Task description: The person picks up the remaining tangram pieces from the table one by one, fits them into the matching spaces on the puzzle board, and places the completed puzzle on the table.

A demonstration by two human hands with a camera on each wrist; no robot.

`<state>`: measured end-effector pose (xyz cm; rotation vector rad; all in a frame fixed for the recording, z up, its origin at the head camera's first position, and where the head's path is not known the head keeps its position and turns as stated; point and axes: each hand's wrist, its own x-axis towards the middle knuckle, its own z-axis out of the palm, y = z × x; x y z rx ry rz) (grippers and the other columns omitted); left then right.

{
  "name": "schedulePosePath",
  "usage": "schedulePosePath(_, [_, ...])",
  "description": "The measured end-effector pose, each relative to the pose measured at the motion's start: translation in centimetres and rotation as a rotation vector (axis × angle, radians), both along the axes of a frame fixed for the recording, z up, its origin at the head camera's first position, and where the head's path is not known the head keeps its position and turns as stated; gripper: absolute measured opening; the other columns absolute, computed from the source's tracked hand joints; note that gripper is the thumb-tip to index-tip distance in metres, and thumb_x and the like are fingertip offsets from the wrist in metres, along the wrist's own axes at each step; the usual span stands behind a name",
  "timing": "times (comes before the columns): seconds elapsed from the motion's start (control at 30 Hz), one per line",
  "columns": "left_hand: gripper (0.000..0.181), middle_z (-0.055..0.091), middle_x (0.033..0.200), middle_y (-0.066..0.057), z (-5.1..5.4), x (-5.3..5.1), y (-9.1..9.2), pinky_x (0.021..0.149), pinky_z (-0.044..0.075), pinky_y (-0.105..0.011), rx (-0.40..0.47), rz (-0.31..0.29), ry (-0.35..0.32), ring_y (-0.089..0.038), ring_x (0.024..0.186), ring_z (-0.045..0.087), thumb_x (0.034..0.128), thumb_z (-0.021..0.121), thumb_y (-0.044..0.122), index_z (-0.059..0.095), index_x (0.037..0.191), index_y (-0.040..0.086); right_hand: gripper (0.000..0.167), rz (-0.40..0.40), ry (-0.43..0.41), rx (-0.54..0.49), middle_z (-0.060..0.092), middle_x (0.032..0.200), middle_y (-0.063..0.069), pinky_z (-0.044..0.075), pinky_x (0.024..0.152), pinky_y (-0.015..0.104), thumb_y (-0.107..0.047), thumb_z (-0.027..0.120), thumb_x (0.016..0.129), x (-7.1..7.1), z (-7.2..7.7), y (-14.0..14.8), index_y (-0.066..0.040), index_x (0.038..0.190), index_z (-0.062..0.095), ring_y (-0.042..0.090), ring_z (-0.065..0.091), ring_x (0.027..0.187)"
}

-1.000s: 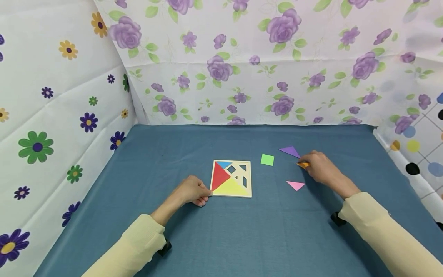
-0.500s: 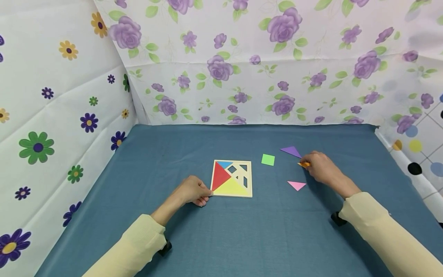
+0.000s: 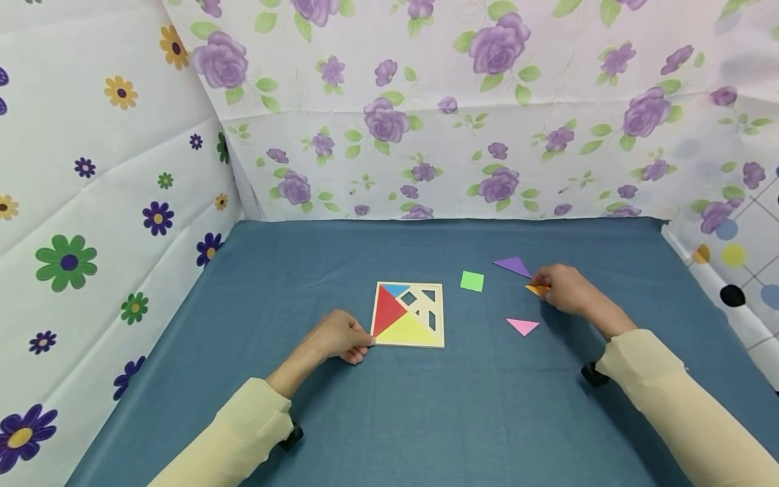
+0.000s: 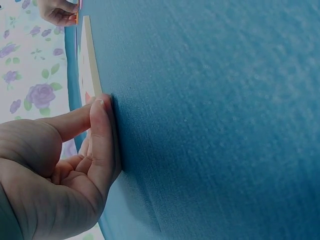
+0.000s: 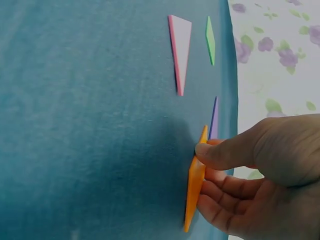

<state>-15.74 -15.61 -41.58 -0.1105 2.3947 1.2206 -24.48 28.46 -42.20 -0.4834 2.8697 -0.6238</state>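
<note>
1. Fingers of the right hand (image 3: pixel 564 291) had the orange piece (image 5: pixel 194 185) pinched against the thumb, and I saw it slanting out past their tips; whether it touched the blue cloth (image 3: pixel 389 412) below, I couldn't tell.
2. Just beyond those fingertips lay the purple triangle (image 3: pixel 512 266), so close I couldn't call it touching or apart.
3. Left of them, well clear, sat the green square (image 3: pixel 472 281); nearer me than the fingertips and slightly left, the pink triangle (image 3: pixel 523 326) lay flat.
4. Across to the left hand (image 3: pixel 341 336): thumb and forefinger gripped the wooden board (image 3: pixel 440 304) by its near left corner.
5. Away from that grip I counted three inserts: the red triangle (image 3: pixel 387 311) just ahead, the yellow triangle (image 3: pixel 406 331) to the right, the blue piece (image 3: pixel 395 289) farthest. Beyond them showed bare cut-outs (image 3: pixel 431 320).
</note>
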Motion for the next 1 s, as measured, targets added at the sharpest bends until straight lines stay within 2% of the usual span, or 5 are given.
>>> schedulePosePath(0.2, [0.015, 0.071, 0.071, -0.01, 0.0, 0.1, 0.0, 0.059, 0.062, -0.029, -0.004, 0.001, -0.003, -0.013, 0.056, 0.068, 0.0937, 0.078, 0.009, 0.075, 0.083, -0.001, 0.025, 0.006, -0.009, 0.03, 0.064, 0.11, 0.03, 0.054, 0.082, 0.055, 0.008, 0.069, 0.09, -0.2, 0.1, -0.1, 0.011, 0.115, 0.069, 0.044, 0.058, 0.101])
schedulePosePath(0.4, [0.015, 0.071, 0.07, -0.01, 0.0, 0.1, 0.1, 0.057, 0.062, -0.028, -0.011, 0.004, -0.002, -0.012, 0.056, 0.067, 0.0937, 0.077, 0.009, 0.075, 0.082, -0.001, 0.024, -0.007, 0.021, 0.042, 0.065, 0.104, 0.027, 0.051, 0.087, 0.059, 0.009, 0.07, 0.088, -0.1, 0.2, -0.4, 0.013, 0.113, 0.07, 0.041, 0.057, 0.098])
schedulePosePath(0.63, [0.015, 0.071, 0.07, -0.01, 0.0, 0.1, 0.2, 0.057, 0.062, -0.028, -0.023, 0.01, 0.001, -0.012, 0.056, 0.067, 0.0935, 0.078, 0.009, 0.074, 0.082, -0.001, 0.02, -0.042, 0.057, 0.038, 0.069, 0.104, 0.025, 0.054, 0.084, 0.058, 0.008, 0.068, 0.089, 0.4, 0.0, -0.5, 0.009, 0.108, 0.074, 0.04, 0.062, 0.095])
schedulePosePath(1.0, [0.015, 0.07, 0.07, -0.01, -0.1, 0.0, 0.1, 0.057, 0.062, -0.027, -0.017, 0.008, -0.004, -0.012, 0.056, 0.067, 0.0936, 0.078, 0.009, 0.074, 0.082, -0.001, 0.013, -0.067, 0.067, -0.029, 0.071, 0.103, 0.024, 0.056, 0.072, 0.047, 0.005, 0.066, 0.095, 0.9, -0.5, -0.3, 0.006, 0.107, 0.072, 0.03, 0.062, 0.082])
